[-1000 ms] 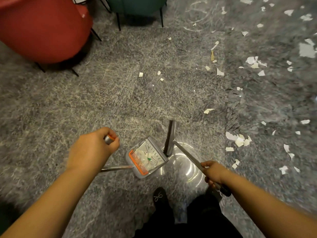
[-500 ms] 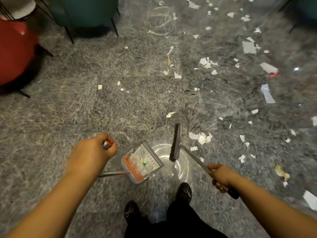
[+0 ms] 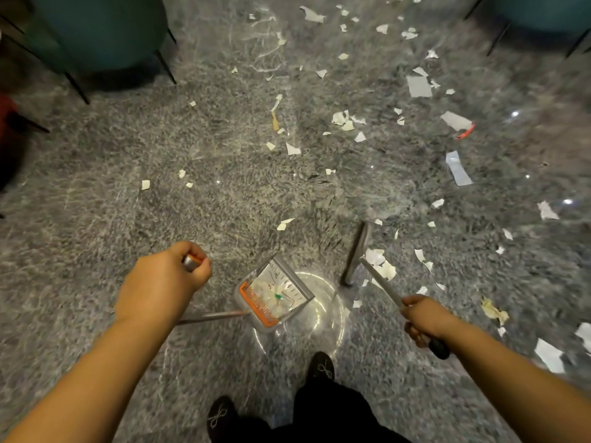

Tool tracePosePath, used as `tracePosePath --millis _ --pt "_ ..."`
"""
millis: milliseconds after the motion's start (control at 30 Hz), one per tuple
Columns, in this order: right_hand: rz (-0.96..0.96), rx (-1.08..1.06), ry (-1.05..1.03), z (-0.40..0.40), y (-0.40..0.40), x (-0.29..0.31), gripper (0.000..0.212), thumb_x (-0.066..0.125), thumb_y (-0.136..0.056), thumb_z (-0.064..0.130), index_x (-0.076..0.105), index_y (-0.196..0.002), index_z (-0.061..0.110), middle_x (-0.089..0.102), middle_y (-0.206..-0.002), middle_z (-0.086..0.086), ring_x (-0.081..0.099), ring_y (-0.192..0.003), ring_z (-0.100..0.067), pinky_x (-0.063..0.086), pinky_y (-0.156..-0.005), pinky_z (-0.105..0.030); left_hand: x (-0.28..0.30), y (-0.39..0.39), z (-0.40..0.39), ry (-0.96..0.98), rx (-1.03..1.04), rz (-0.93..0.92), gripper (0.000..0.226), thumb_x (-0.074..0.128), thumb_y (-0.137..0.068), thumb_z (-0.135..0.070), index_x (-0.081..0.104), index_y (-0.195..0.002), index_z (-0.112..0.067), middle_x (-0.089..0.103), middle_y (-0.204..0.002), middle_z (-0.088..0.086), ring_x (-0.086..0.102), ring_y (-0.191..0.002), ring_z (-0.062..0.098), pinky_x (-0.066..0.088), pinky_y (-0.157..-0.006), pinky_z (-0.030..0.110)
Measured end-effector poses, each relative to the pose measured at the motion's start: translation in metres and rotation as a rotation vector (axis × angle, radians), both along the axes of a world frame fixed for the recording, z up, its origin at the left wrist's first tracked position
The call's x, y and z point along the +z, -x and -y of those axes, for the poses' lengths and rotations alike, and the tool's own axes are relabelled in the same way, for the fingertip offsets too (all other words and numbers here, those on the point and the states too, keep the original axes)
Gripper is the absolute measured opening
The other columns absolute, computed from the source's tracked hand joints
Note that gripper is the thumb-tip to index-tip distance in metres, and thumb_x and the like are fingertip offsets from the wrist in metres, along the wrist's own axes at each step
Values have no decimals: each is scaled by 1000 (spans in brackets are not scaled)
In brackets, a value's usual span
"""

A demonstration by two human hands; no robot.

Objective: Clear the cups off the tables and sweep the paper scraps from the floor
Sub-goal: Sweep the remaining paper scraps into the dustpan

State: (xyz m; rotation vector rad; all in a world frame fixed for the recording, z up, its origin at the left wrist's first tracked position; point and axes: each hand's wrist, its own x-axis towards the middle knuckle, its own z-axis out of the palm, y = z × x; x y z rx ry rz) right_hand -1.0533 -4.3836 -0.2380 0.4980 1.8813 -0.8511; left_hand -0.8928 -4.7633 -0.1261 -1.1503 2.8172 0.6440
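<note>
The left hand (image 3: 163, 282) grips the dustpan (image 3: 273, 297) handle, keeping the pan low and open toward the broom (image 3: 356, 254), which the right hand (image 3: 425, 319) grasps by its pole. One dustpan and one broom are in use. Dozens of paper scraps (image 3: 380, 266) lie across the floor (image 3: 96, 203), the nearest cluster just beside the broom head, and some already in the pan.

We hold the dustpan handle (image 3: 192, 262) in our left hand (image 3: 163, 284); the dustpan (image 3: 271, 297) sits on the floor (image 3: 128, 203) just right of that hand, with scraps inside it. Right of the dustpan stands the broom head (image 3: 356, 254), its handle (image 3: 380, 284) running near and right into our right hand (image 3: 425, 319). A small pile of scraps (image 3: 380, 265) lies just right of the broom head. More paper scraps (image 3: 345, 119) scatter far and right. Our shoes (image 3: 321, 367) stand nearest. A chair (image 3: 96, 30) sits far left, another chair (image 3: 543, 11) far right.
</note>
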Motion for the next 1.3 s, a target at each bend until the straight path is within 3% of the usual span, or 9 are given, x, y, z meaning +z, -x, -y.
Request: tracePosePath --millis 267,533,667,767,1000,1200,1300 --pt "16 -129 182 54 10 12 23 46 -101 16 45 -123 22 46 -59 -9 35 -31 -11 31 -36 -14 11 25 31 24 -26 -56 19 73 -80 -41 58 -70 -39 59 -60 -17 53 -55 4 37 -46 23" --pt "55 -116 265 182 22 -11 22 43 -101 14 44 -121 23 46 -57 -9 36 -30 -10 32 -36 -15 16 43 102 75 -107 -36 16 75 -76 -46 61 -73 -38 64 -63 -9 64 -66 24 50 -57 31" --pt "64 -151 274 234 24 -25 25 41 -102 12 44 -122 25 44 -55 -8 35 -30 -9 32 -36 -15 16 57 146 48 -158 -6 21 73 -77 -44 55 -67 -43 60 -61 -17 62 -63 16 51 -56 31" --pt "71 -180 265 256 26 -34 31 39 -101 11 45 -130 23 44 -56 -8 35 -31 -10 31 -36 -14 11 71 176 32 -202 12 23 73 -79 -42 53 -68 -46 64 -64 -13 63 -64 15 53 -57 35" --pt "97 -272 153 241 25 -28 40 38 -102 13 39 -141 22 43 -58 -10 34 -32 -10 30 -38 -14 4 117 198 15 -343 24 11 72 -79 -40 60 -77 -40 66 -67 -9 64 -68 20 52 -57 33" --pt "-26 -280 47 187 4 -8 30 42 -100 6 55 -126 6 45 -54 -12 37 -36 -14 33 -39 -23 -1 154 172 -6 -464 -12 15 76 -78 -38 61 -76 -38 66 -67 -8 65 -69 23 45 -56 28" --pt "-52 -311 -26 158 -10 -4 27 40 -99 5 59 -118 7 45 -51 -11 37 -32 -14 33 -38 -22 -4 175 153 -38 -524 15 17 75 -79 -40 58 -74 -40 61 -63 -13 64 -71 23 46 -59 29"
